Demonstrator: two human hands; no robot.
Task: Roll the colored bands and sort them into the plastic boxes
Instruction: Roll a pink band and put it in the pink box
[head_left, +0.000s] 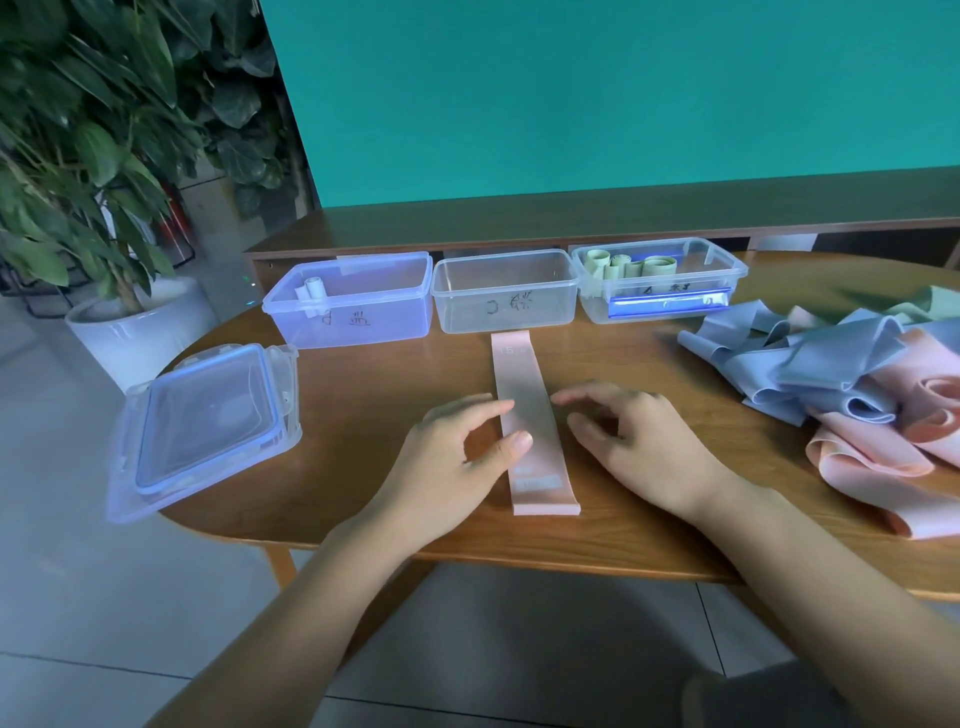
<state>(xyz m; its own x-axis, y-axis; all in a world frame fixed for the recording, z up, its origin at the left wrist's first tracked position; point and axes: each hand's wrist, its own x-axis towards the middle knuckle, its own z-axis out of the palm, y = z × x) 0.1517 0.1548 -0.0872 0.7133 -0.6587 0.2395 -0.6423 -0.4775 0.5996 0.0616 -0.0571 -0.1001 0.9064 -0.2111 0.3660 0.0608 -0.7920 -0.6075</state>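
Note:
A pink band (522, 379) lies flat and straight on the wooden table (374, 395), running from the middle box toward me. My left hand (457, 457) rests beside its left edge, with thumb and fingertips touching the band. My right hand (634, 441) hovers just right of the band, fingers relaxed and holding nothing. Three open plastic boxes stand in a row at the back: the left box (353, 306) holds one pale roll, the middle box (506, 296) has nothing inside, and the right box (660, 280) holds several green rolls.
A loose pile of blue, pink and green bands (852, 384) lies at the right of the table. Stacked box lids (208, 426) sit at the table's left edge. A potted plant (93, 208) stands on the floor to the left.

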